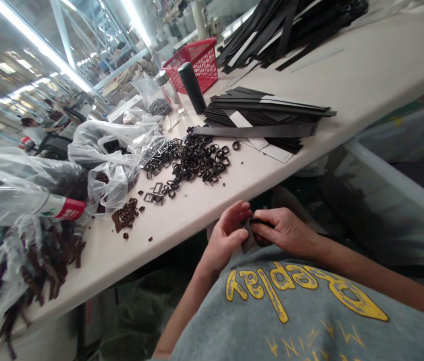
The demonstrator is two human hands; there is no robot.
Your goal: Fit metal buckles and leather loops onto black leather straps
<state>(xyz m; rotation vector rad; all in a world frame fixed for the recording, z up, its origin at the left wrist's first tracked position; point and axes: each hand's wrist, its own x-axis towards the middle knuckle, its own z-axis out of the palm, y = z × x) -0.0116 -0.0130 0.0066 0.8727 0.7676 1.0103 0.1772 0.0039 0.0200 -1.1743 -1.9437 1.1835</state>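
Down below the near edge of the desk, the left hand and right hand meet fingertip to fingertip, both pinched narrow on a small dark strap piece held between them over the lap, well apart from the heap of black loops farther left on the desk.

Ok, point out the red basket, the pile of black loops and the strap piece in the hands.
red basket [197,61], head view, on its front mesh wall.
pile of black loops [199,160], head view, middle of the heap.
strap piece [250,240], head view, lower end between both hands.
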